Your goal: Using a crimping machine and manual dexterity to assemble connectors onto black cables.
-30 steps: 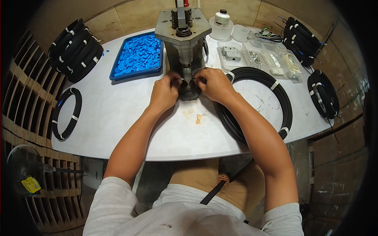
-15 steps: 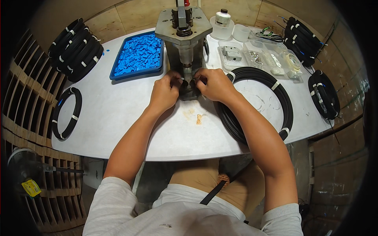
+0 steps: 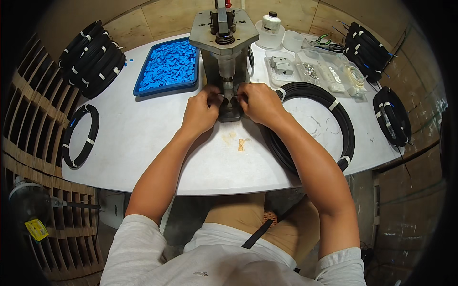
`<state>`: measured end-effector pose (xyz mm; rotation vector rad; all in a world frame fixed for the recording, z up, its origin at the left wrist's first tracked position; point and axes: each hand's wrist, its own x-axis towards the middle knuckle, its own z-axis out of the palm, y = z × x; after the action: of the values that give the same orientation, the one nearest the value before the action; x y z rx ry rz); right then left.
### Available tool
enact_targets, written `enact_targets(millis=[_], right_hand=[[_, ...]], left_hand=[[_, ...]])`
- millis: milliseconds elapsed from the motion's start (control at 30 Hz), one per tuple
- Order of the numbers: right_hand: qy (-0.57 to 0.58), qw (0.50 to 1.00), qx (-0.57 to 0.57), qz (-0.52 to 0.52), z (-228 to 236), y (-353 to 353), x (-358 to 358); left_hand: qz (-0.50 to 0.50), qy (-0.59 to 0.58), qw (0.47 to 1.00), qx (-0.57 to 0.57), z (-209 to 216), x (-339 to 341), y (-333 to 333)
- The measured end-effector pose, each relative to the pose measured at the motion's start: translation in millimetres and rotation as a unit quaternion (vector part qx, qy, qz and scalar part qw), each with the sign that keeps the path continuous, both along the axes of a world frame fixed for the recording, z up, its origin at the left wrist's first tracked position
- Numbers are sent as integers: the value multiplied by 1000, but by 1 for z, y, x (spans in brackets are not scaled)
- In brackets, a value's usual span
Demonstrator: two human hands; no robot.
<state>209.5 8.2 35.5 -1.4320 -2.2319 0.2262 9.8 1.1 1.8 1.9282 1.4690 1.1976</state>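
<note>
A metal bench press (image 3: 224, 44) stands at the far middle of the white table, its vertical ram coming down between my hands. On the left side of the ram's lower end, my left hand (image 3: 200, 109) is closed, thumb and fingertips pinched together. Opposite it, my right hand (image 3: 261, 101) is also closed, fingers curled in against the tooling. Whatever the fingertips hold is too small and too dark to make out. A large coil of black cable (image 3: 347, 127) lies flat beside my right hand and partly under my right forearm.
Left of the press is a dark blue tray (image 3: 167, 91) of small blue pieces. Stacked black cable coils (image 3: 93, 62) stand at the far left, a single coil (image 3: 90, 142) nearer. Back right hold a white bottle (image 3: 271, 24), a clear organizer box (image 3: 322, 76) and more coils (image 3: 365, 47).
Both hands stay at the press, still closed. My fingertips have shifted only slightly around the lower tooling.
</note>
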Motion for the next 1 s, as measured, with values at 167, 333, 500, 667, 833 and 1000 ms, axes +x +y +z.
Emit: enact_targets(millis=[167, 333, 500, 667, 833, 1000], right_hand=[[13, 1000, 26, -6, -5, 1, -1], [3, 1000, 28, -6, -5, 4, -1], [-1, 1000, 8, -6, 0, 5, -1], [-16, 1000, -4, 13, 4, 10, 2], [-29, 999, -17, 28, 12, 13, 3], [-23, 999, -26, 40, 12, 15, 5]], left_hand=[[-4, 9, 1000, 3, -1, -1, 0], [-9, 11, 1000, 12, -3, -2, 1], [-6, 22, 1000, 1, -1, -2, 2], [0, 21, 1000, -7, 1, -1, 0], [-11, 4, 1000, 9, -3, -2, 1], [-10, 3, 1000, -1, -1, -2, -1]])
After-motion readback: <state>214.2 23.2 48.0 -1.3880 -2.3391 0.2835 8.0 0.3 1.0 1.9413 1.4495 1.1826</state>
